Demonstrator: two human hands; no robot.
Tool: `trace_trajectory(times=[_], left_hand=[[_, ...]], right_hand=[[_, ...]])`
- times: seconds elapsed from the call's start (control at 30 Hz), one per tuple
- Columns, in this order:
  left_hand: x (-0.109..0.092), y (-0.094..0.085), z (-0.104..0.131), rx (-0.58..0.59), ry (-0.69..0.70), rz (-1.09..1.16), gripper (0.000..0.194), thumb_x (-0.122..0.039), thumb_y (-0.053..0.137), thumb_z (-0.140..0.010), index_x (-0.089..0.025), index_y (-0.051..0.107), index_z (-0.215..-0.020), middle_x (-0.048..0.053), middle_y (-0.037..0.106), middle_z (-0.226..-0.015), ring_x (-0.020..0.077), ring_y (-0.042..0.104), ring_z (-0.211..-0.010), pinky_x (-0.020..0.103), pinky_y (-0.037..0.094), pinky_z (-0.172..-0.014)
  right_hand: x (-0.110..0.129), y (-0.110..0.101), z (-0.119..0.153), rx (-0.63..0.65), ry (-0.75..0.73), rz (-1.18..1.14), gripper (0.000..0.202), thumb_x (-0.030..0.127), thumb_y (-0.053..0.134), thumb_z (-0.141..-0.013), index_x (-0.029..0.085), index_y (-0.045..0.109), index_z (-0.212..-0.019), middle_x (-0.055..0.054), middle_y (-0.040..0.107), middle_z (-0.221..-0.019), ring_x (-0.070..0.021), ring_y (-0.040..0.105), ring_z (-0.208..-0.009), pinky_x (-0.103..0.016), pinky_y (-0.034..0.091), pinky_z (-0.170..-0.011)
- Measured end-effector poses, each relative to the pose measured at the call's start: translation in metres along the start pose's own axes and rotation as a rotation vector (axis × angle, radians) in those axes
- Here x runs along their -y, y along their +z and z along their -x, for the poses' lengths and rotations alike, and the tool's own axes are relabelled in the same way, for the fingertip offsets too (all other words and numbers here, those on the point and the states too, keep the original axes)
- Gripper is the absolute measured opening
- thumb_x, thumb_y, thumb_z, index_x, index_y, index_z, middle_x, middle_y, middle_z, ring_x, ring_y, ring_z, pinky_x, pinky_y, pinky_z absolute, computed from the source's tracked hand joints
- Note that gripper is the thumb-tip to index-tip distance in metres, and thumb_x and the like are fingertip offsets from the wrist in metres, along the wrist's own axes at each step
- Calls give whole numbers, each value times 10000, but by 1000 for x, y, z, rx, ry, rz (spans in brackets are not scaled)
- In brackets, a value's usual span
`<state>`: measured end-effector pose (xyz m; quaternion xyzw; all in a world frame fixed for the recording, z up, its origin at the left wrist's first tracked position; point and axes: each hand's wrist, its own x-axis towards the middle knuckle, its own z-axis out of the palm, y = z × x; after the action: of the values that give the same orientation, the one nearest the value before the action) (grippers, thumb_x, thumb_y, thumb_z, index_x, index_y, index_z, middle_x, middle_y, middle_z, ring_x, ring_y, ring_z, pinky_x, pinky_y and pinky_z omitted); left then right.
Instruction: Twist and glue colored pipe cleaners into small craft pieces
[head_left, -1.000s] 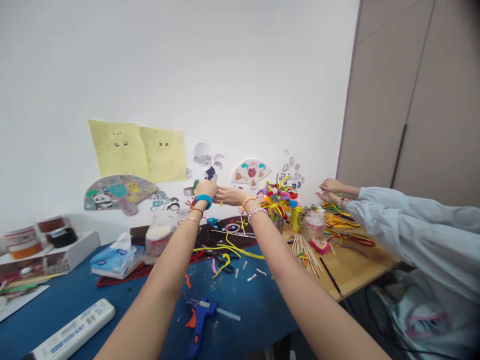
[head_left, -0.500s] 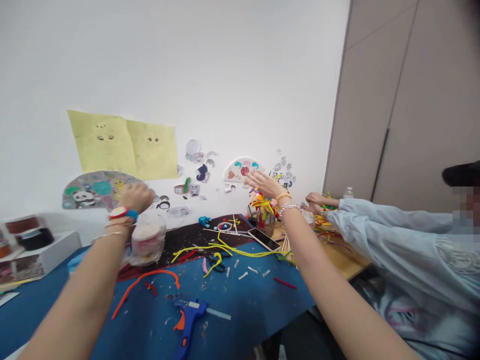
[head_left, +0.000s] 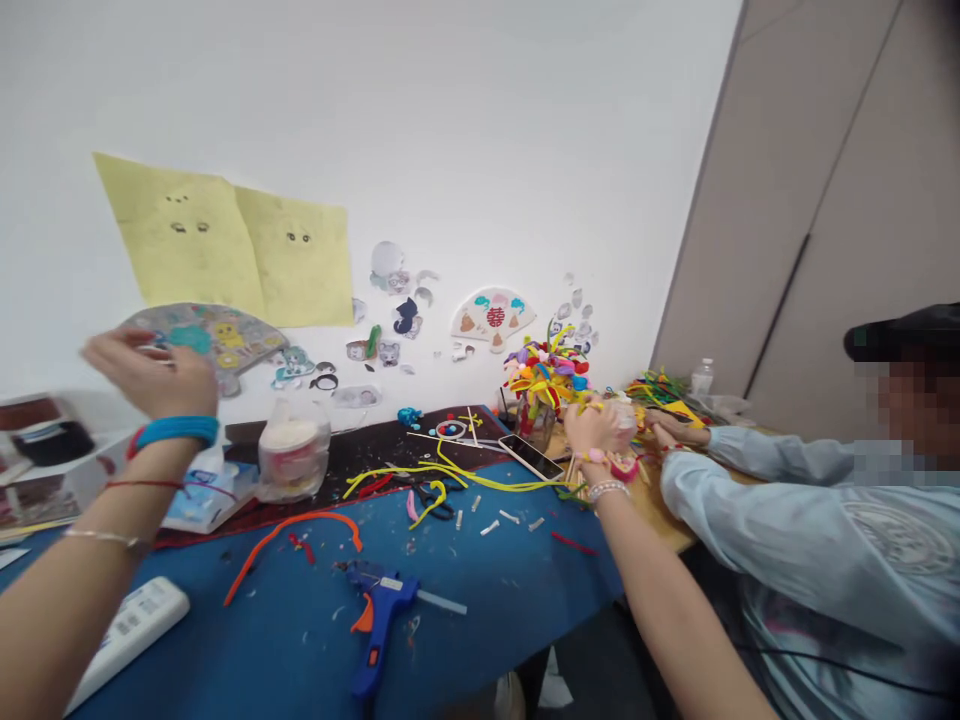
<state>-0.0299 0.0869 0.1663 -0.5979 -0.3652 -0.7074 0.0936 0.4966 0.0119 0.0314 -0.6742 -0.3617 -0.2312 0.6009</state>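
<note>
My left hand [head_left: 154,375] is raised at the left, in front of a painted fan [head_left: 225,340] on the wall. Its fingers are loosely bent and apart, and nothing shows in them. My right hand [head_left: 592,428] is at the right edge of a glass jar [head_left: 534,425] that holds colourful pipe-cleaner flowers [head_left: 546,372]. The fingers of this hand are bent in, with yellow bits showing beside them; what they hold, if anything, is too small to tell. A pink and red piece [head_left: 624,466] shows just beyond the wrist.
A blue glue gun [head_left: 386,610] lies on the blue mat, near an orange pipe cleaner [head_left: 289,550], yellow pipe cleaners [head_left: 480,500] and scissors [head_left: 435,498]. A phone [head_left: 529,456] lies before the jar. A white power strip [head_left: 135,630] is at left. A co-worker's hands [head_left: 671,430] work at right.
My left hand has moved left and its fist has loosened. My right hand has moved down and right beside the jar, its stretched fingers now bent. The co-worker's hands are lower.
</note>
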Motion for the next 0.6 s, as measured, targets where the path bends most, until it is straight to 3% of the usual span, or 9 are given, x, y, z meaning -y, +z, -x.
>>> trace_trajectory(times=[0.07,0.13,0.2,0.23,0.3,0.37,0.43,0.5,0.6], left_hand=[[-10,16,21,-2,-62,43,221,-336,387,-821,-134,452,-881,76,544,-1009,215,572,-936,406,373,-648],[-25,24,50,152,-68,97,138,-272,423,-794,-204,472,-903,-6,572,-765,149,591,-669,332,421,-568],[-45,24,82,306,-34,119,115,-220,471,-756,-219,489,-870,-36,537,-633,134,561,-558,295,444,-523],[-57,22,98,404,4,117,112,-216,498,-756,-219,502,-868,-34,534,-622,139,554,-553,290,452,-521],[-79,15,125,688,240,86,154,-173,472,-796,-206,495,-945,17,578,-756,162,577,-679,304,488,-614],[-98,10,143,751,559,74,215,-122,447,-802,-196,514,-993,85,613,-953,202,578,-855,349,491,-741],[-109,10,153,784,802,97,291,-89,444,-776,-179,533,-1038,100,629,-988,212,573,-878,375,483,-787],[-112,15,155,777,899,115,338,-92,457,-763,-169,540,-1081,104,636,-1047,236,564,-971,426,449,-884],[-110,23,145,734,800,137,385,-88,471,-772,-178,528,-1143,98,617,-1141,246,518,-1104,460,391,-983]], right_hand=[[17,22,23,75,125,-112,207,284,487,-808,112,574,-884,-136,573,-929,-267,497,-968,-495,339,-892],[37,44,43,176,223,-253,198,321,524,-853,130,570,-883,-45,579,-865,-176,553,-818,-381,442,-780],[61,61,61,283,299,-409,225,349,525,-880,130,571,-903,-15,582,-844,-126,562,-722,-303,477,-675],[74,69,70,342,328,-495,229,350,521,-886,127,571,-894,-7,579,-817,-111,555,-680,-276,477,-632],[104,79,84,466,384,-668,233,347,519,-888,127,556,-818,27,539,-701,-76,500,-558,-225,442,-537],[138,83,94,602,428,-842,259,331,546,-857,147,494,-683,79,411,-544,-53,385,-442,-195,370,-465],[174,81,102,745,465,-1010,288,327,570,-792,184,410,-600,114,252,-458,-50,273,-389,-193,322,-440],[210,72,107,902,477,-1155,302,349,585,-733,202,373,-575,118,210,-449,-56,243,-393,-202,311,-443],[255,49,108,1084,462,-1313,334,359,601,-702,212,336,-561,104,233,-464,-68,241,-418,-219,319,-467]])
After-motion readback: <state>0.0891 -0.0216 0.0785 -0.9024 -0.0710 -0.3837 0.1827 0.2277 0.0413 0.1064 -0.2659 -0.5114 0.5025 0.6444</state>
